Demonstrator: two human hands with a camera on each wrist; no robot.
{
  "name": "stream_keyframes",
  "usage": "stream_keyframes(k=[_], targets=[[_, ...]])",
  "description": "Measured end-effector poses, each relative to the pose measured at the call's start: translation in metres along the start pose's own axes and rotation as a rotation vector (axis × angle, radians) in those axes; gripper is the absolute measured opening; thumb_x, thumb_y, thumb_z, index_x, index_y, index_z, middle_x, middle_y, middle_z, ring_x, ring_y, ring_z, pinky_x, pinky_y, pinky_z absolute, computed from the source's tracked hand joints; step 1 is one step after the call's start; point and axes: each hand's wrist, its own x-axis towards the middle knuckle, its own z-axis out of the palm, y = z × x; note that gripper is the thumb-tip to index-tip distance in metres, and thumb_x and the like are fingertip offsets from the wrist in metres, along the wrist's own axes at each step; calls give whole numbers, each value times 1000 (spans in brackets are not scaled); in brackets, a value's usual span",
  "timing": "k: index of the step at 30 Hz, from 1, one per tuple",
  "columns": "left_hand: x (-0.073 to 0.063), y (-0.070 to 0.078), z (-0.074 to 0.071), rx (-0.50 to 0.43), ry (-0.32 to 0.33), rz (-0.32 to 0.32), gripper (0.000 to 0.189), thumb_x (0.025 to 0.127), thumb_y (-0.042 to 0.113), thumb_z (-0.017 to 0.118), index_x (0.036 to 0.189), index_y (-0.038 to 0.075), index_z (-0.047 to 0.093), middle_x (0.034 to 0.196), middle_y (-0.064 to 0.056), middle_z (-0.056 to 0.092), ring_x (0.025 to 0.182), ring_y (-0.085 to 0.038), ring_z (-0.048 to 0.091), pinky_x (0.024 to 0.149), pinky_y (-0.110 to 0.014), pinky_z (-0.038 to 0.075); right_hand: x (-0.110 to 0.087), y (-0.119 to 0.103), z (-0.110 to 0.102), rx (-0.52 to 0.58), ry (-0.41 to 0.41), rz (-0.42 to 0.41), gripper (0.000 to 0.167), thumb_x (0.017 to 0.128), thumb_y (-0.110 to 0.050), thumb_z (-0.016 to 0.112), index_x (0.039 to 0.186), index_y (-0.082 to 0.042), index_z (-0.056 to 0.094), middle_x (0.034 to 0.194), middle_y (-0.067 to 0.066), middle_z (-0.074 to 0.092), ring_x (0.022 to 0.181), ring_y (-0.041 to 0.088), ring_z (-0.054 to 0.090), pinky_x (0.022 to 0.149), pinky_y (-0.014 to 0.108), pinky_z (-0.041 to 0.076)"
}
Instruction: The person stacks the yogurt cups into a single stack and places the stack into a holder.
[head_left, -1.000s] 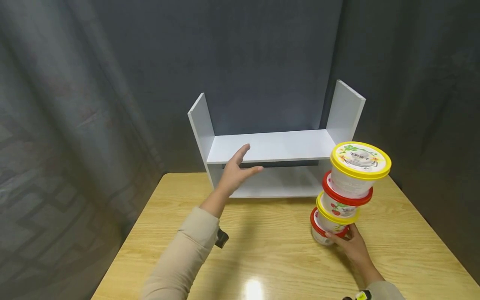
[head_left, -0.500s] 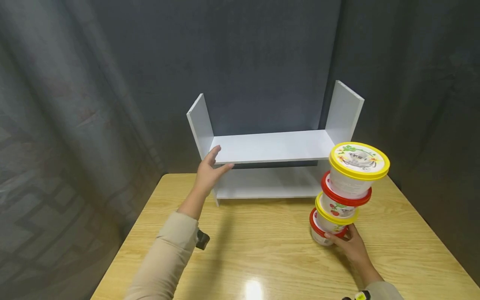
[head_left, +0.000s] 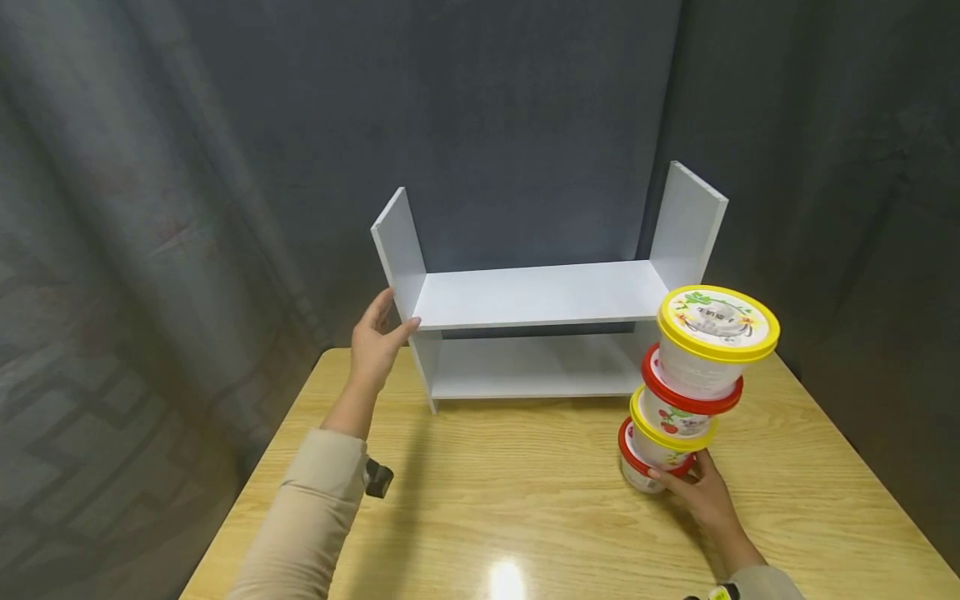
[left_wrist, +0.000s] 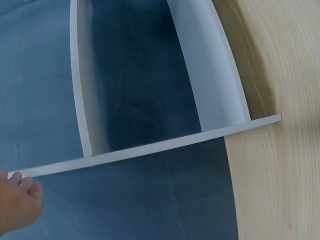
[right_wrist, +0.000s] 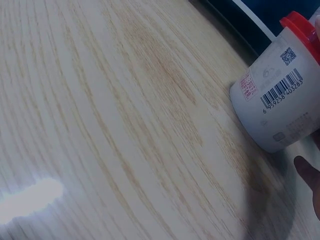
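Note:
A stack of several lidded tubs stands on the table at right, red and yellow lids alternating. The top tub (head_left: 701, 367) has a yellow lid with a floral print. Low on the stack, my right hand (head_left: 705, 496) holds the red-lidded bottom tub (head_left: 637, 478), its thumb by the lid. The right wrist view shows this tub's barcode side (right_wrist: 285, 100); most of that hand is cut off there. My left hand (head_left: 372, 354) is at the left side panel (head_left: 397, 242) of the white shelf (head_left: 540, 293), thumb and fingers spread around its front edge.
The wooden table (head_left: 525, 483) fills the foreground, with the two-level white shelf at its back. Dark grey curtains (head_left: 525, 125) hang behind and on both sides. The tub stack overlaps the shelf's right end in the head view.
My left hand has moved left from in front of the shelf to its left side panel, the thumb-finger gap slightly narrower. The right hand and the tub stack have stayed in place.

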Motion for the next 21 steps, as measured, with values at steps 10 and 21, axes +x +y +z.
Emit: stream_keyframes(k=[10, 21], targets=[[17, -7, 1, -51, 109, -27, 59, 78, 8, 64, 130, 5, 37, 133, -6, 36, 121, -16, 31, 99, -26, 25, -3, -1, 1, 9, -1, -26, 65, 76, -11, 65, 128, -9, 26, 113, 8, 38, 87, -9, 42, 72, 12, 40], [30, -9, 11, -79, 137, -57, 57, 78, 6, 62, 130, 8, 38, 132, -7, 38, 119, -16, 34, 97, -28, 29, -1, 2, 2, -27, 7, -35, 70, 75, -13, 67, 129, -5, 23, 119, 13, 36, 92, -9, 36, 75, 5, 33]])
